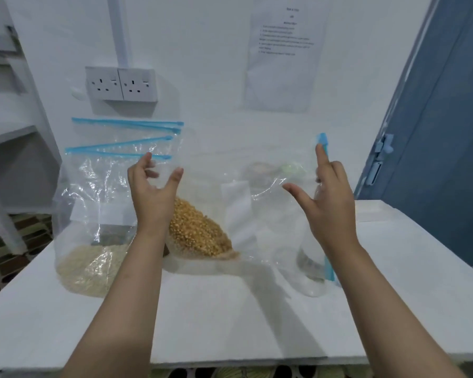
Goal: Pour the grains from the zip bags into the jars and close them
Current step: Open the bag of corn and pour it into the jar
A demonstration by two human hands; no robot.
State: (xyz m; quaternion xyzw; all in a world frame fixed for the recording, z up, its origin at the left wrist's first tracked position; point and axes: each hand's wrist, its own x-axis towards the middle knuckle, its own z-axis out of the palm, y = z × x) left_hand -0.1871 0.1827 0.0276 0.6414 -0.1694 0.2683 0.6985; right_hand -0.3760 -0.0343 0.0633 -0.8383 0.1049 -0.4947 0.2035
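A clear zip bag of yellow grains (200, 233) lies tilted on the white table (230, 323), turned sideways so that its blue zip strip (322, 139) runs down its right side. My left hand (155, 189) is spread against the bag's left end, thumb and fingers apart. My right hand (329, 195) is at the bag's mouth, index finger straight up along the zip strip and thumb stretched out. A clear jar (310, 266) shows through the plastic below my right hand. A second bag with pale grains (90, 268) stands at the left, its zip (115, 152) open.
Another bag's blue zip (126, 124) rises behind the pale-grain bag. Blurred jars with a greenish lid (290, 169) stand behind the yellow-grain bag. A double wall socket (122, 84) and a paper sheet (284, 55) are on the wall. A blue door (434, 132) is at the right.
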